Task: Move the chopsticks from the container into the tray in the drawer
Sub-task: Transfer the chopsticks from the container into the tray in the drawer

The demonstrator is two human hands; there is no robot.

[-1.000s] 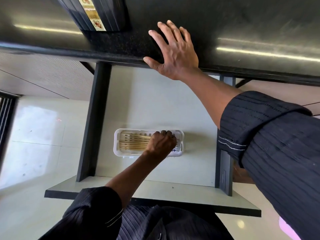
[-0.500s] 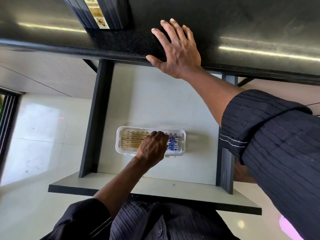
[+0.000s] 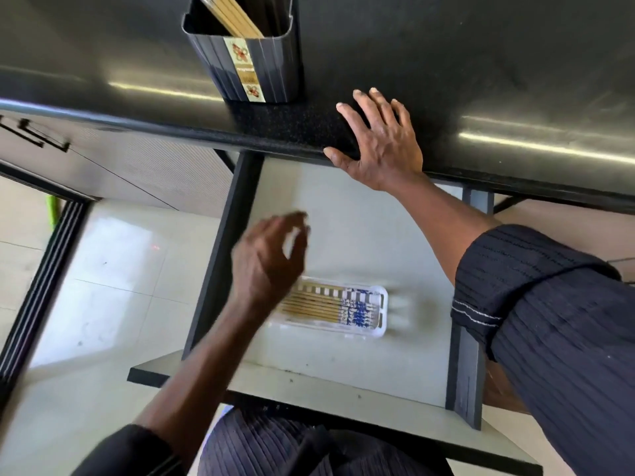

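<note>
Your left hand (image 3: 268,262) has lifted off the white slotted plastic tray (image 3: 382,305) in the pale drawer (image 3: 343,207) — fingers loose, empty — leaving tan wooden chopsticks (image 3: 316,305) lying inside. Right hand (image 3: 381,142) stays flat on the black counter (image 3: 481,63); more sticks (image 3: 233,15) wait in the dark ribbed container (image 3: 271,70).

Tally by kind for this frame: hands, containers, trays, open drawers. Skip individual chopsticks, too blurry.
Hands: 2 (left hand, right hand)
Containers: 1 (container on the counter)
Trays: 1 (tray)
Open drawers: 1 (drawer)
Total: 5
</note>
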